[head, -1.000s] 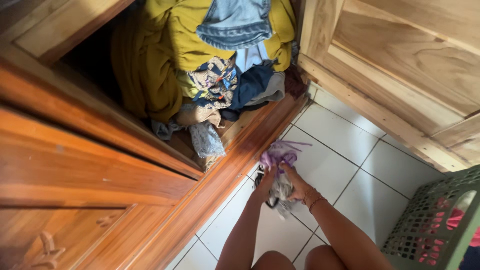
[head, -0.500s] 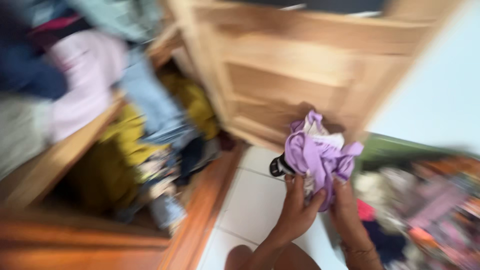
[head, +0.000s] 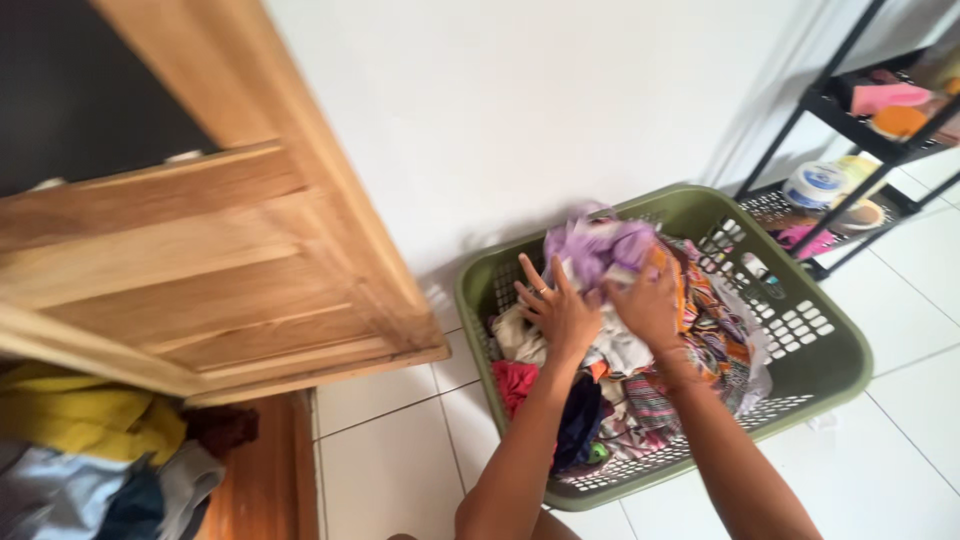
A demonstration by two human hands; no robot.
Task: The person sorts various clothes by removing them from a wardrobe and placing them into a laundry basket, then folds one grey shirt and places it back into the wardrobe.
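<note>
— Hands first, please. What do you see?

— I see both over the basket [head: 845, 345]. My left hand [head: 558, 312] lies flat with fingers spread, palm down on the pile of clothes [head: 640, 390]. It grips nothing; it presses just beside the purple cloth [head: 598, 247].

— And the other?

— My right hand [head: 648, 300] is on the same heap, fingers curved against the purple cloth's lower edge. Whether it pinches the cloth or only pushes on it, I cannot tell from this angle.

— Where is that cloth exactly?

— It sits bunched on top of the pile, toward the far side of the basket, near the wall [head: 520, 100]. Both hands touch the laundry right below it.

— What is around the basket?

— I see it standing on white tiles [head: 400, 470], close to the wall. To its left hangs an open wooden door [head: 200, 260], and under that door's edge lie yellow and blue garments [head: 90, 450]. At the right stands a black rack [head: 850, 110] with jars and small items on its shelves, just beyond the basket's far corner.
</note>
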